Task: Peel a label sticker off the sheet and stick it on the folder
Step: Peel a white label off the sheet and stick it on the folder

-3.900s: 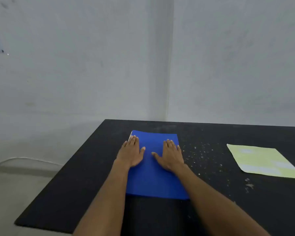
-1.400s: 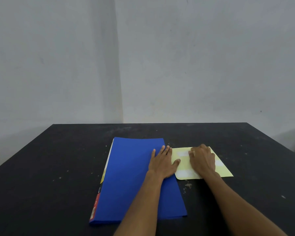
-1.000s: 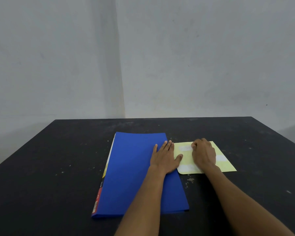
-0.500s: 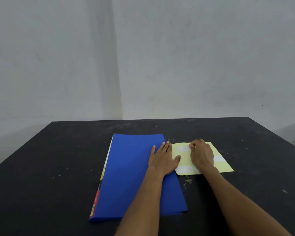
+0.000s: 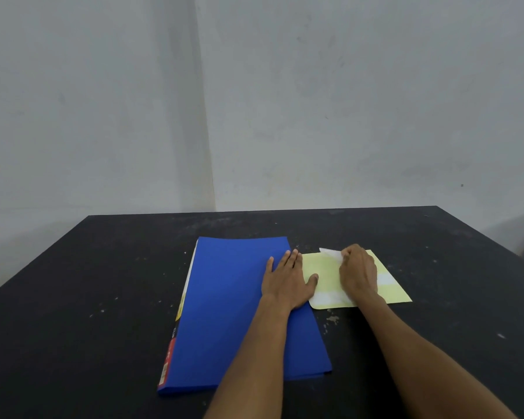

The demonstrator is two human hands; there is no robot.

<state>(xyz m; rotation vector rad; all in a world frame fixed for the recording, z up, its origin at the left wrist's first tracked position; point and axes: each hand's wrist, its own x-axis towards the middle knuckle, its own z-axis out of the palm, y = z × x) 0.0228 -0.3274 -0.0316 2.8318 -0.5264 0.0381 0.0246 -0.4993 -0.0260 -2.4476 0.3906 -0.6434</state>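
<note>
A blue folder (image 5: 233, 313) lies closed on the black table, its red and yellow spine strip on the left. Beside its right edge lies the pale yellow sticker sheet (image 5: 324, 267) with white labels. My left hand (image 5: 288, 282) rests flat, fingers spread, across the folder's right edge, with the thumb on the sheet. My right hand (image 5: 359, 272) sits on the sheet with its fingertips pinched on a white label (image 5: 330, 254), whose left end is lifted off the sheet's far edge. Another white label (image 5: 327, 297) stays flat near the sheet's front edge.
The black table (image 5: 103, 297) is speckled with white flecks and ends at a grey wall corner behind. Its right edge runs diagonally at the far right. Bare tabletop surrounds the folder and sheet.
The far white label's end has lifted from the sheet under my right fingertips. Before that, the sheet came from the table's right to beside the folder, and my left hand stayed on the folder's edge.
</note>
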